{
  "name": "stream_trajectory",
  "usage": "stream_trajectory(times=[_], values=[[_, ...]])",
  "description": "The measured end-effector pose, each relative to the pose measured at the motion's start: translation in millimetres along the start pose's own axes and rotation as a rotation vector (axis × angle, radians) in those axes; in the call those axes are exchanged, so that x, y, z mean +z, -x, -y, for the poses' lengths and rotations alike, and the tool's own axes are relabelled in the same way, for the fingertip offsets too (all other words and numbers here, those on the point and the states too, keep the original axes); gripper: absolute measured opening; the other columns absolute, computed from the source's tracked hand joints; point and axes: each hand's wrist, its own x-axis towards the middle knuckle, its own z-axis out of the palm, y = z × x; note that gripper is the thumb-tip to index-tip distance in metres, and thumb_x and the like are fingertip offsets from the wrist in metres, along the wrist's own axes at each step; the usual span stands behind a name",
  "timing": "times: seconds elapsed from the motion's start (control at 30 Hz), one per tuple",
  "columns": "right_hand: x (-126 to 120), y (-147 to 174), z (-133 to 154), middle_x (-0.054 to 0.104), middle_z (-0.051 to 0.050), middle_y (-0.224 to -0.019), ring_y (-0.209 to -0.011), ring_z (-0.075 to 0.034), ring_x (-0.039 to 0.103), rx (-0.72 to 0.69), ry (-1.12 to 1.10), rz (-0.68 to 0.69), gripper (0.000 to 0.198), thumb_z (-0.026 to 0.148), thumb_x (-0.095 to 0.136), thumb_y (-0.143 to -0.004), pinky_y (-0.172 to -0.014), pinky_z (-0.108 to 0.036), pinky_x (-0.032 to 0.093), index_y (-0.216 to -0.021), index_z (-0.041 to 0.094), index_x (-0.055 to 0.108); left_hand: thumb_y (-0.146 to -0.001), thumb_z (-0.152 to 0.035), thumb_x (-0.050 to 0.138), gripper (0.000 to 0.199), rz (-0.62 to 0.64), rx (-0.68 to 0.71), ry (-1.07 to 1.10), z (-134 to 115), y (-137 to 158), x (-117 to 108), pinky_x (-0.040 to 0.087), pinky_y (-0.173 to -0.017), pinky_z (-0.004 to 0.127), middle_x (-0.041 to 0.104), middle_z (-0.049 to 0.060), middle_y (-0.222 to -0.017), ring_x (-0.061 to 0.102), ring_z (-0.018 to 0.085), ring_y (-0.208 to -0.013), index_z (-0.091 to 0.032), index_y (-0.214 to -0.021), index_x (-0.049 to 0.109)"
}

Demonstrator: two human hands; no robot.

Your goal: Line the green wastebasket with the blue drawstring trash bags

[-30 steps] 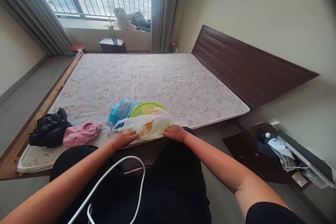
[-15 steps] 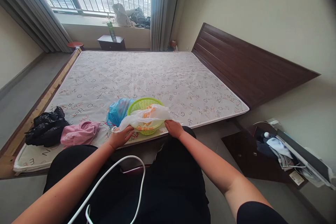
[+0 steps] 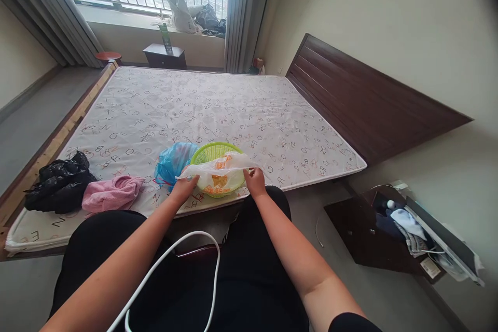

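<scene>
A white plastic bag (image 3: 221,172) with orange print is stretched between my hands, over the front part of a green plastic basket (image 3: 213,152). My left hand (image 3: 184,190) pinches the bag's left end. On its right end, my right hand (image 3: 254,181) grips with thumb and fingers together. The basket stands near the front edge of the mattress (image 3: 218,104), and its front shows through the thin bag. Against the basket's left side lies a blue plastic bag (image 3: 174,162). Whatever the basket holds is hidden by the white bag.
Left of the blue bag lie a pink cloth (image 3: 113,194) and a black plastic bag (image 3: 60,184). A white cable (image 3: 175,241) loops over my lap. At the right is a dark cabinet (image 3: 360,233) with clothes on it. A headboard (image 3: 369,98) borders the mattress's right side.
The white bag is pulled flatter and straighter across the basket. My left hand has moved slightly up and right; my right hand has lifted a little. The view has shifted slightly.
</scene>
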Motion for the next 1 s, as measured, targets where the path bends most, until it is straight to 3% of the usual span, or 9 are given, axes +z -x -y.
stream_trajectory(times=[0.13, 0.27, 0.4, 0.53, 0.7, 0.77, 0.87, 1.0], values=[[4, -4, 11, 0.063, -0.016, -0.123, -0.116, -0.027, 0.062, -0.079, -0.187, -0.099, 0.031, 0.032, 0.058, -0.085, -0.097, -0.041, 0.058, -0.113, 0.018, 0.061, -0.082, -0.027, 0.056, 0.054, 0.007, -0.027, 0.087, 0, -6, 2, 0.046, -0.115, 0.049, 0.072, 0.01, -0.122, 0.066, 0.03, -0.121, -0.019, -0.135, 0.06], [9, -7, 24, 0.065, -0.015, -0.128, -0.122, -0.026, 0.061, -0.087, -0.173, 0.003, 0.038, 0.024, 0.051, -0.086, -0.108, -0.042, 0.052, -0.123, 0.018, 0.059, -0.076, -0.024, 0.054, 0.054, 0.008, -0.053, 0.094, 6, -9, 2, 0.053, -0.108, 0.044, 0.072, 0.01, -0.119, 0.068, 0.029, -0.113, -0.019, -0.13, 0.061], [12, -11, 36, 0.07, -0.013, -0.128, -0.119, -0.026, 0.065, -0.086, -0.181, 0.108, 0.042, 0.031, 0.054, -0.089, -0.108, -0.041, 0.051, -0.129, 0.019, 0.059, -0.073, -0.023, 0.052, 0.056, -0.006, -0.055, 0.139, 14, -12, 3, 0.053, -0.109, 0.044, 0.072, 0.011, -0.12, 0.068, 0.028, -0.115, -0.017, -0.128, 0.061], [8, -19, 45, 0.072, -0.011, -0.131, -0.119, -0.026, 0.068, -0.008, -0.228, 0.208, 0.052, 0.042, 0.06, -0.089, -0.105, -0.039, 0.053, -0.136, 0.02, 0.059, -0.07, -0.022, 0.054, 0.054, 0.068, -0.093, 0.225, 16, -12, -1, 0.055, -0.107, 0.043, 0.074, 0.012, -0.119, 0.069, 0.028, -0.113, -0.015, -0.122, 0.065], [-3, -37, 54, 0.058, -0.015, -0.154, -0.139, -0.029, 0.057, 0.072, -0.122, 0.294, 0.072, 0.049, 0.065, -0.088, -0.117, -0.04, 0.043, -0.151, 0.016, 0.052, -0.065, -0.02, 0.06, 0.057, 0.196, -0.184, 0.223, 13, -12, -15, 0.06, -0.094, 0.042, 0.077, 0.012, -0.11, 0.072, 0.031, -0.104, -0.01, -0.121, 0.066], [-5, -43, 58, 0.057, -0.015, -0.155, -0.141, -0.029, 0.056, 0.048, -0.074, 0.342, 0.074, 0.05, 0.065, -0.089, -0.119, -0.039, 0.041, -0.153, 0.016, 0.051, -0.064, -0.019, 0.061, 0.063, 0.25, -0.145, 0.28, 13, -12, -19, 0.061, -0.093, 0.041, 0.076, 0.012, -0.114, 0.072, 0.031, -0.105, -0.011, -0.126, 0.065], [-6, -50, 64, 0.059, -0.014, -0.154, -0.14, -0.03, 0.057, 0.029, -0.028, 0.394, 0.072, 0.052, 0.064, -0.091, -0.117, -0.04, 0.043, -0.153, 0.016, 0.053, -0.064, -0.017, 0.064, 0.075, 0.265, -0.088, 0.339, 13, -13, -23, 0.056, -0.104, 0.042, 0.069, 0.013, -0.137, 0.067, 0.032, -0.121, -0.013, -0.14, 0.06], [-5, -59, 70, 0.063, -0.012, -0.15, -0.134, -0.028, 0.061, 0.018, 0.017, 0.443, 0.065, 0.055, 0.062, -0.093, -0.113, -0.039, 0.046, -0.148, 0.021, 0.058, -0.072, -0.027, 0.075, 0.088, 0.285, -0.108, 0.457, 5, -11, -32, 0.048, -0.115, 0.046, 0.056, 0.014, -0.154, 0.058, 0.032, -0.137, -0.021, -0.155, 0.048]])
